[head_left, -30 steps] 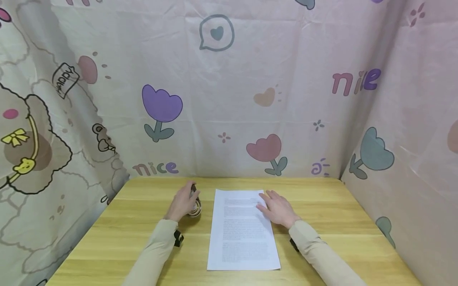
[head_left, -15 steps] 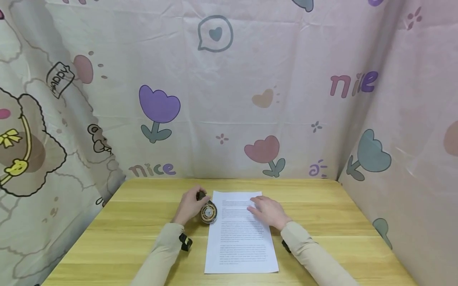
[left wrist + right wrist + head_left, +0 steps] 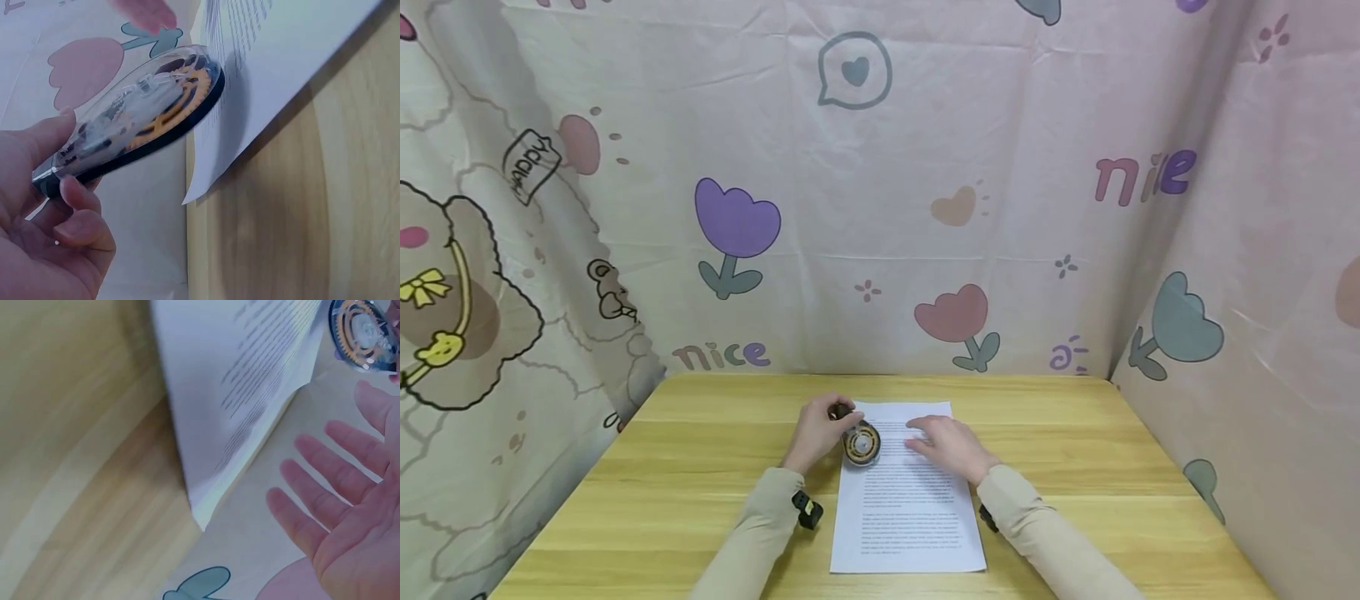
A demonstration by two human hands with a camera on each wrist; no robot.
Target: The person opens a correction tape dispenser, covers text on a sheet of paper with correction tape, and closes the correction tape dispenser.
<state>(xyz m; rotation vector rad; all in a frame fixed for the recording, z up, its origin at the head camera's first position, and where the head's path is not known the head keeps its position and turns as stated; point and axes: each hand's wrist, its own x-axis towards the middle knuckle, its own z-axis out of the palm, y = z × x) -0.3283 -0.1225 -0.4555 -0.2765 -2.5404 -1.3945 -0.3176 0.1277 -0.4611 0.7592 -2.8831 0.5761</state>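
Rightward goes the clear-cased tape dispenser (image 3: 862, 443), which a second ago was left of the printed sheet (image 3: 910, 525) and now hangs over its upper left part. From the left wrist you see the left-hand grip (image 3: 817, 431) pinching its narrow end between thumb and fingers, orange gear showing. The right-hand grip (image 3: 950, 447) has slid further inward over the paper, fingers straight and spread. Beneath lies the wooden counter (image 3: 1075, 467).

There's "nice" (image 3: 722, 357) on the cloth (image 3: 850, 183) beyond and left of the left hand (image 3: 817, 432)! "nice" again, higher, right of the right hand (image 3: 952, 446); tilted "HAPPY" (image 3: 532, 167) far left! Sheet (image 3: 910, 496) between them: print too small.
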